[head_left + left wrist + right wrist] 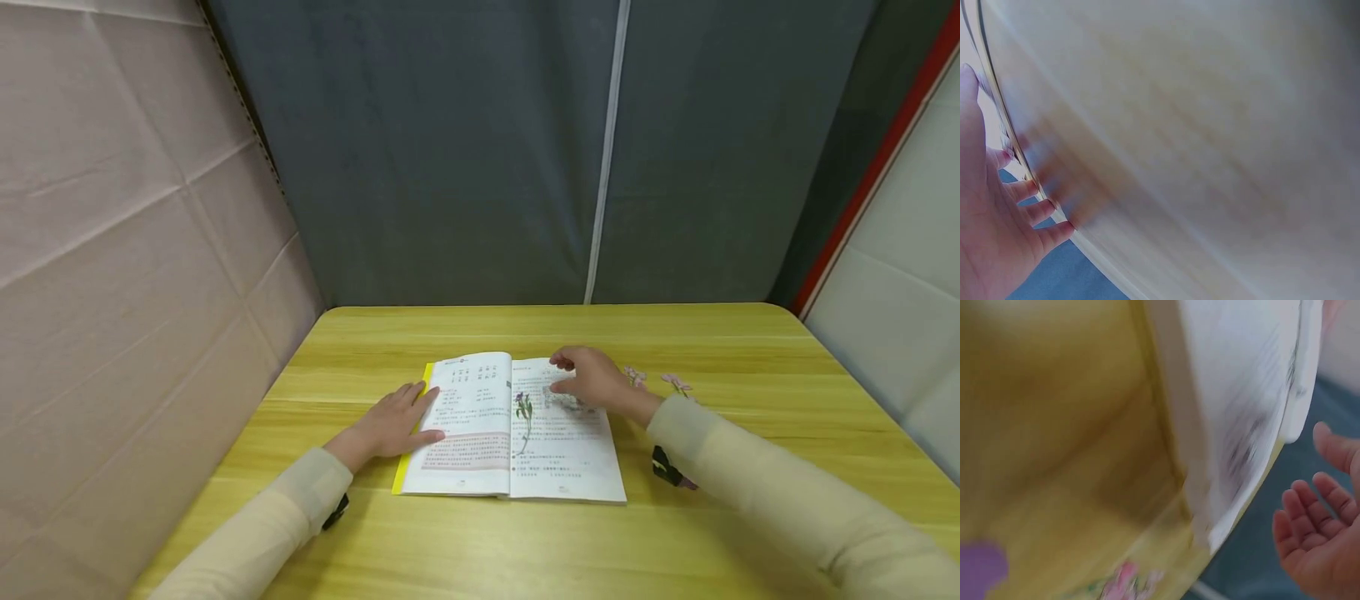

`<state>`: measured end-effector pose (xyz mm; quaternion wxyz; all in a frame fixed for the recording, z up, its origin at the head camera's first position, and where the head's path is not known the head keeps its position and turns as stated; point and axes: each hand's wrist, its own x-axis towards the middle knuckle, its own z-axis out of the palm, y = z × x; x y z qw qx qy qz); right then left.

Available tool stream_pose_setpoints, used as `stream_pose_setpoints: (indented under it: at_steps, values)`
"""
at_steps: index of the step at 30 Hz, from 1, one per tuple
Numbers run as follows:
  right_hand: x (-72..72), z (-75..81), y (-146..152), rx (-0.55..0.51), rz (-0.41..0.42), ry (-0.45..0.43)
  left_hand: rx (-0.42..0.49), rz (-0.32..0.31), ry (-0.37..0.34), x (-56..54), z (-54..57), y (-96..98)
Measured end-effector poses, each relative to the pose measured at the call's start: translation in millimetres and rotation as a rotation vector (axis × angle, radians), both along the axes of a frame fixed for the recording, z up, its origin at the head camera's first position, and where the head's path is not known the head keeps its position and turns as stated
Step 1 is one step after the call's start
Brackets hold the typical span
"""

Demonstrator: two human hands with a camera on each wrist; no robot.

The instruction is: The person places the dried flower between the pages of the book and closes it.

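An open book (465, 408) with printed pages lies on the table. Near its spine, on the right page, rests a thin-stemmed flower (523, 410) with green leaves and a small purple bloom. My left hand (390, 421) rests on the left page's outer edge, fingers spread. Above the upper part of the right page hovers my right hand (596, 382), its fingers loosely bent with nothing between them. The right wrist view shows this hand (1325, 519) apart from the page, palm empty. In the left wrist view, the fingertips of the left hand (1004, 219) touch the edge.
Pink flowers (677, 383) lie on the wooden table (465, 550) to the right of the book, partly behind the right sleeve. A purple shape (982, 569) shows blurred in the right wrist view. A dark curtain (450, 167) hangs behind the table, with pale cloth (112, 250) at the left.
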<state>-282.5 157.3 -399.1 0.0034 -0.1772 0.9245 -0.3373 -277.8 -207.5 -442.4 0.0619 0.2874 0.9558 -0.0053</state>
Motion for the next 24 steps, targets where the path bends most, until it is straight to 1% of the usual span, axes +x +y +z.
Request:
stream_pose_setpoints:
  at_steps: [1, 3, 8, 14, 18, 21, 24]
  values:
    - [-2.9, 0.4, 4.2, 0.026, -0.002, 0.011, -0.002, 0.000, 0.000, -0.2, 0.1, 0.0]
    - [-8.5, 0.2, 13.1, 0.095, 0.014, 0.060, -0.005, 0.004, -0.001, -0.4, 0.4, 0.0]
    - [-21.4, -8.4, 30.8, 0.239, 0.087, 0.161, -0.003, 0.003, -0.008, -0.1, 2.0, 0.2]
    - [-28.8, -24.4, 45.3, 0.416, 0.199, 0.204, -0.014, 0.002, -0.006, 0.5, 0.7, 0.4]
    - [-31.8, -32.3, 51.4, 0.464, 0.239, 0.220, -0.012, -0.003, 0.004, 0.5, -1.0, 0.4]
    - [-33.4, -34.7, 53.4, 0.471, 0.235, 0.209, -0.007, -0.004, 0.009, 0.5, -1.0, 0.2]
    - [-35.2, -36.2, 53.9, 0.505, 0.221, 0.191, -0.008, -0.003, 0.008, 0.6, 0.3, 0.3]
